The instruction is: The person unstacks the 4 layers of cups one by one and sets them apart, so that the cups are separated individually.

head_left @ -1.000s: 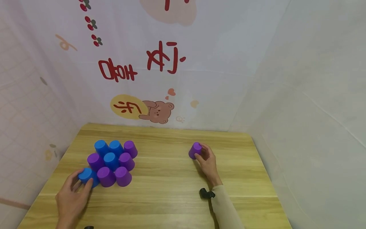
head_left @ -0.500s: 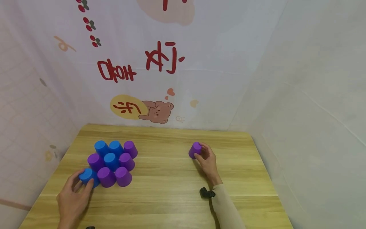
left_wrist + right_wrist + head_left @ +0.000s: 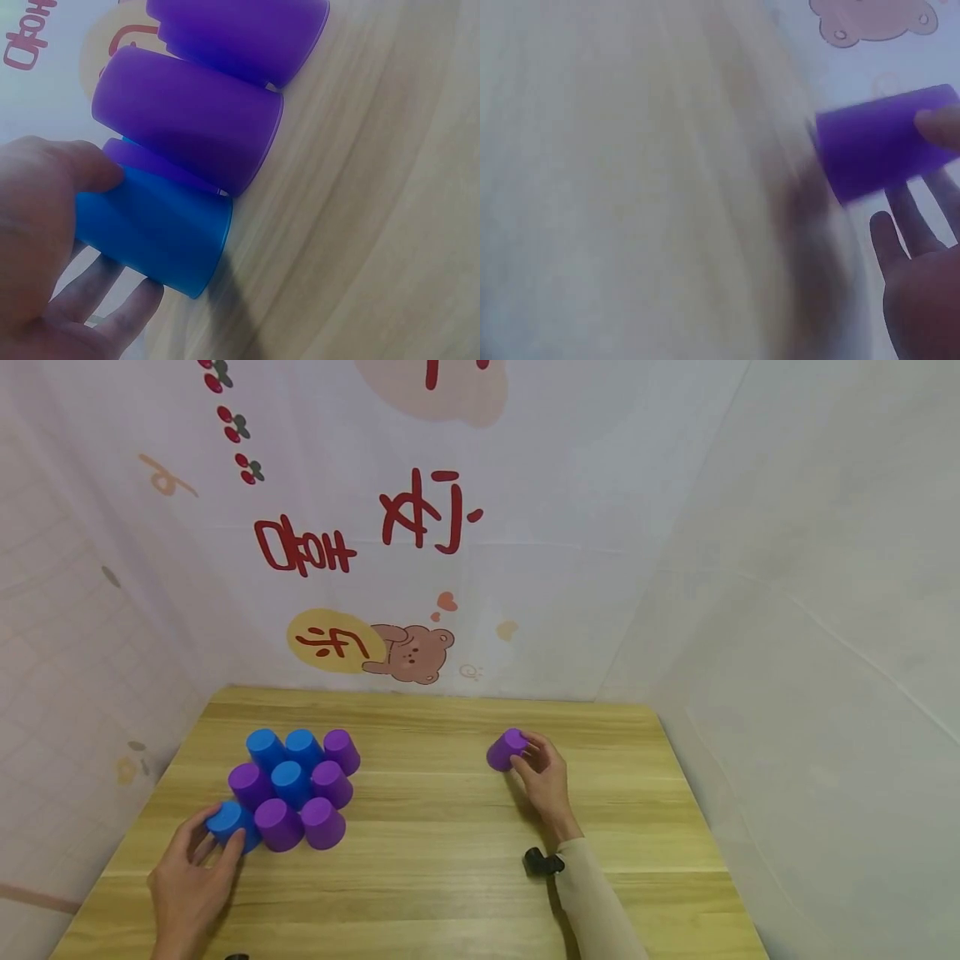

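Note:
My left hand [image 3: 191,881] grips a blue cup [image 3: 234,827] that stands upside down at the near left corner of a tight block of cups. In the left wrist view the thumb lies on one side of this blue cup [image 3: 161,225] and fingers on the other, with a purple cup [image 3: 191,120] beside it. Over at the right, my right hand [image 3: 546,785] pinches a single purple cup [image 3: 506,750] between thumb and fingers. In the right wrist view that purple cup [image 3: 881,146] is upside down and tilted, its rim apparently lifted off the table.
Several more upside-down cups, such as a middle blue cup [image 3: 291,783] and a front purple cup [image 3: 323,823], make up rows on the wooden table [image 3: 427,868]. White printed cloth [image 3: 555,568] hangs behind and along both sides.
My right hand has raised the purple cup slightly and tilted it, its base swinging a little to the left. My left hand and the block of cups stay put.

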Demonstrator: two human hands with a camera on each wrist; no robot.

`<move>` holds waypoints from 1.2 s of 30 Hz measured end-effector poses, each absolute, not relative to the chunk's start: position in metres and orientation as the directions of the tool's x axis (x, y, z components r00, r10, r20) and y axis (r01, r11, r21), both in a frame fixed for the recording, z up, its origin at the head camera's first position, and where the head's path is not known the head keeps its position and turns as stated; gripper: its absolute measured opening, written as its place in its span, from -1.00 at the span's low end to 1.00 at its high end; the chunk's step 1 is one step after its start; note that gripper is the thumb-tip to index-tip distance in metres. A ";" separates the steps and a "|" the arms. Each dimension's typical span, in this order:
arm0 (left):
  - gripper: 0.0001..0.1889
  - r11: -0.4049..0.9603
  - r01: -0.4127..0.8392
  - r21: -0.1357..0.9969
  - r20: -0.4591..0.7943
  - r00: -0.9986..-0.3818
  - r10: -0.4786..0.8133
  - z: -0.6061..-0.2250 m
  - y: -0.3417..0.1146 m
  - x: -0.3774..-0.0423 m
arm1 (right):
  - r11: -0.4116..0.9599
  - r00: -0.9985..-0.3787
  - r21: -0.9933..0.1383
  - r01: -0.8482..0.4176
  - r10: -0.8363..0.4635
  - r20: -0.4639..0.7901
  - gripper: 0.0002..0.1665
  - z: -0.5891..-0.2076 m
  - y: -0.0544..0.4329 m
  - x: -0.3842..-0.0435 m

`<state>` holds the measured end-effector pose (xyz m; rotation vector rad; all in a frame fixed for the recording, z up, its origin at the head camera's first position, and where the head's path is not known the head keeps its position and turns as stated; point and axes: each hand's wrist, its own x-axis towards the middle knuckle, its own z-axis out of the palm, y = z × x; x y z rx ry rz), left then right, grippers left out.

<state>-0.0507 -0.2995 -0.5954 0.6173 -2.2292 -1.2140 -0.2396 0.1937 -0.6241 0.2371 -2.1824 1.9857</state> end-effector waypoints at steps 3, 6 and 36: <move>-0.39 0.491 -0.145 0.859 0.221 -0.760 -0.612 -0.595 -0.300 -0.051 | 0.152 -0.967 -0.956 -0.250 -0.002 0.253 -0.48 -0.623 0.190 -0.241; -0.39 0.491 -0.154 0.858 0.216 -0.758 -0.615 -0.595 -0.300 -0.051 | 0.195 -0.967 -0.947 -0.255 -0.029 0.254 -0.46 -0.622 0.187 -0.242; -0.38 0.485 -0.132 0.865 0.219 -0.769 -0.600 -0.600 -0.309 -0.050 | 0.235 -0.877 -0.908 -0.347 -0.425 0.225 -0.36 -0.611 0.114 -0.224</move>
